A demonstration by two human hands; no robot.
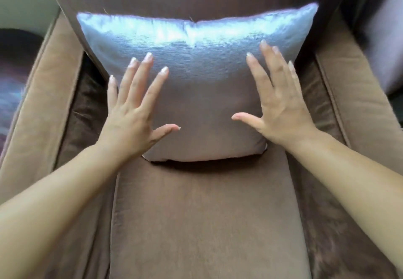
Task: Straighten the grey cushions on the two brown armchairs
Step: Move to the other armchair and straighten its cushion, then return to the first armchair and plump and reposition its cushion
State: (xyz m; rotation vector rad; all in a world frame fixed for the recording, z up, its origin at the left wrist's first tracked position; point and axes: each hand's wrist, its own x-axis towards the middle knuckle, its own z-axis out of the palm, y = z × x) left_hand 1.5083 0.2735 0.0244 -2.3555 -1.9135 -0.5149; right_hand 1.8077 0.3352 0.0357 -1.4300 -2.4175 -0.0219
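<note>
Cushion: a grey, shiny cushion [196,86] stands upright on the seat of a brown armchair [202,213], leaning on the backrest, roughly centred between the two armrests.
Left hand: the left hand [133,117] is spread wide over the cushion's lower left part, fingers fanned, holding nothing; whether the palm presses the fabric or hovers just off it cannot be told.
Right hand: the right hand [277,108] mirrors it on the cushion's right side, also splayed flat and empty.
Beside the cushion: dark gaps run between the seat pad and each armrest.
Risk: an uneven push from one hand would likely skew the cushion again.
Risk: the slick cover may slide down the backrest and tip the cushion forward onto the seat.
</note>
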